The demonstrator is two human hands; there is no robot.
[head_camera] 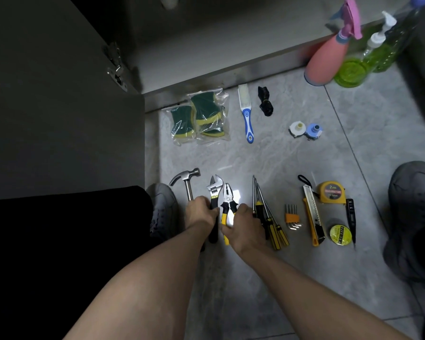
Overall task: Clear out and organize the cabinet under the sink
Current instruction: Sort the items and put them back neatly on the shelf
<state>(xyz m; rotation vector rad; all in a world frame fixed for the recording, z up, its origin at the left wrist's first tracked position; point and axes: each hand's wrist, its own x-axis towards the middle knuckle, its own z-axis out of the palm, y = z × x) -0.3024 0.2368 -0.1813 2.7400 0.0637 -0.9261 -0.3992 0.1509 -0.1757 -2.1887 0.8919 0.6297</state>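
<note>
Both forearms are stretched over the tiled floor (292, 163). The adjustable wrench (214, 190) is gripped by the left hand (199, 212), the pliers (227, 204) by the right hand (243, 227). Tools are seemingly being lined up; straightening beside the hammer (187, 179) is called for next.

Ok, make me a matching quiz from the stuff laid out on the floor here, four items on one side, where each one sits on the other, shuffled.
Items:
1. hammer
2. spray bottle
3. sponges
4. tape measure

Places:
A. bagged, by the cabinet base
B. leftmost in the tool row
C. right end of the tool row, above the PVC tape
D. far right, beside the green bottles

Pairs: 1-B, 2-D, 3-A, 4-C
</note>
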